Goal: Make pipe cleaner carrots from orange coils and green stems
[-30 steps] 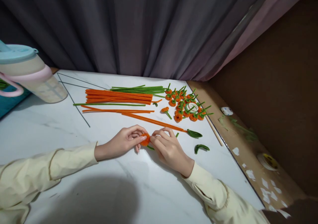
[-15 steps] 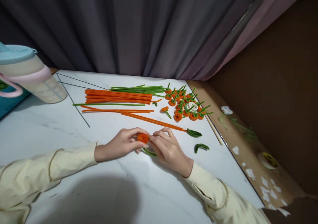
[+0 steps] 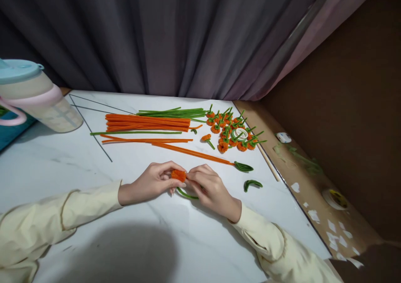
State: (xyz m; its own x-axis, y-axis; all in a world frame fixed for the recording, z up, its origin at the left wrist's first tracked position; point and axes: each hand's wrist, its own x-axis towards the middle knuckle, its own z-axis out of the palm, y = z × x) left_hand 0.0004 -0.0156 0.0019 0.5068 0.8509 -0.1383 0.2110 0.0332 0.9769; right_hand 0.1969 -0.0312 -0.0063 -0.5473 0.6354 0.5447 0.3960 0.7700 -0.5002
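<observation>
Between the thumb and fingers of my left hand point(image 3: 156, 179) is a small orange pipe-cleaner pumpkin point(image 3: 178, 175). My right hand point(image 3: 210, 187) is pinched at the pumpkin's right side; what its fingertips hold there is too small to make out. A green pipe cleaner point(image 3: 187, 195) curves below the pumpkin, its right end hidden by my right hand. Beyond my hands lie long orange pipe cleaners point(image 3: 191, 150) and a bundle of dark green leaf loops point(image 3: 243, 166). Another curved dark green piece point(image 3: 252, 184) rests to the right.
Farther back are an orange pipe-cleaner bundle point(image 3: 147, 123), green pipe cleaners point(image 3: 175, 112) and several finished orange pumpkins point(image 3: 223, 146) with green stems. A tape roll point(image 3: 240, 133) sits among them. A tumbler point(image 3: 59, 111) stands at left. Paper scraps point(image 3: 313, 216) lie on the right ledge.
The orange pumpkin has turned slightly in my fingers, so its side faces me more. Both hands stay close together; the whole view has shifted a little.
</observation>
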